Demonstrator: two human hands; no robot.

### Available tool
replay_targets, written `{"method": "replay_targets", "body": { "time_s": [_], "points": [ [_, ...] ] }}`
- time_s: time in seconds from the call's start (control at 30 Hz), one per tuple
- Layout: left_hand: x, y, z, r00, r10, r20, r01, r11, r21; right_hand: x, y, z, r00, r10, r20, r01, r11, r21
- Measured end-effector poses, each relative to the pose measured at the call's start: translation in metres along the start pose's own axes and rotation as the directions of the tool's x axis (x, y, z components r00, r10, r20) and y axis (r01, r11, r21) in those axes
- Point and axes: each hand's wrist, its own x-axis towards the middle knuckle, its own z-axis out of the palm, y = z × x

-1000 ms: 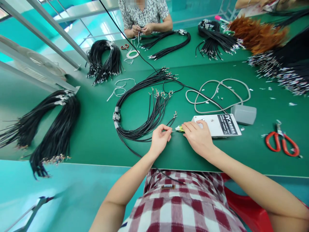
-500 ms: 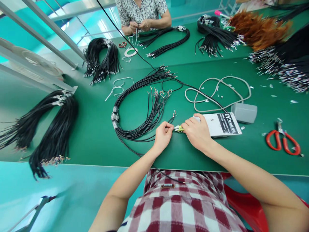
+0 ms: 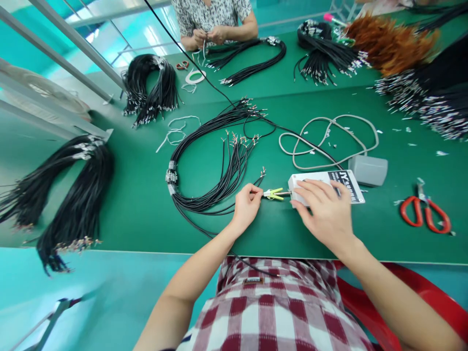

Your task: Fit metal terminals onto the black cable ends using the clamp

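My left hand pinches the end of a black cable between thumb and fingertips. Right beside those fingertips is a yellow-green clip, with thin wires at its jaws. A metal rod joins the clip to a white box with a black printed label. My right hand lies over the box, fingers stretched across its top and thumb at its near left corner. To the left, a looped bundle of black cables is wrapped with pale tape, its stripped wire ends fanned out.
A grey adapter with a looped grey cord sits behind the box. Red-handled cutters lie at right. More black cable bundles rest at left and along the back. Across the table, a person's hands work on cables.
My right hand has let go of the yellow-green clip and moved right onto the white box, leaving the clip uncovered. My left hand keeps its place. The whole view shifts slightly.
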Motion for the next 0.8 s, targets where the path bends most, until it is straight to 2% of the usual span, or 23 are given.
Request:
{"method": "replay_targets", "body": {
  "time_s": [0.07, 0.1, 0.23, 0.43, 0.53, 0.63, 0.67, 0.73, 0.77, 0.8],
  "points": [
    [0.000, -0.001, -0.001, 1.000, -0.003, 0.003, 0.003, 1.000, 0.000, -0.023, 0.007, -0.007, 0.985, 0.086, -0.150, -0.086, 0.996, 0.007],
    [0.000, -0.001, -0.001, 1.000, -0.005, 0.003, 0.005, 1.000, -0.005, -0.034, 0.009, -0.008, 0.978, 0.106, -0.177, -0.105, 0.994, 0.016],
    [0.000, 0.000, -0.001, 1.000, -0.008, -0.001, 0.008, 1.000, -0.003, -0.060, 0.007, 0.002, 0.982, 0.117, -0.151, -0.114, 0.993, 0.030],
    [-0.003, 0.003, -0.006, 1.000, 0.005, -0.014, -0.005, 1.000, 0.028, -0.064, 0.011, 0.021, 0.971, 0.141, -0.191, -0.150, 0.988, -0.034],
    [-0.010, 0.005, -0.010, 0.999, -0.011, -0.041, 0.010, 1.000, -0.011, -0.065, 0.014, 0.022, 0.968, 0.153, -0.198, -0.155, 0.988, 0.003],
    [-0.008, 0.016, -0.021, 0.999, -0.010, -0.040, 0.008, 0.998, -0.065, -0.068, 0.010, 0.019, 0.968, 0.168, -0.187, -0.156, 0.985, 0.079],
    [-0.002, 0.023, -0.028, 0.999, 0.023, -0.042, -0.026, 0.997, -0.068, -0.070, 0.008, 0.018, 0.969, 0.166, -0.184, -0.149, 0.983, 0.106],
    [0.023, 0.043, -0.048, 0.981, 0.163, -0.101, -0.166, 0.986, -0.018, -0.073, 0.002, 0.015, 0.972, 0.155, -0.178, -0.128, 0.980, 0.155],
    [0.042, 0.054, -0.061, 0.953, 0.259, -0.157, -0.256, 0.966, 0.040, -0.075, -0.001, 0.015, 0.974, 0.151, -0.170, -0.121, 0.977, 0.178],
    [0.062, 0.066, -0.075, 0.901, 0.361, -0.239, -0.339, 0.932, 0.130, -0.076, -0.004, 0.014, 0.976, 0.150, -0.158, -0.116, 0.972, 0.203]
  ]
}}
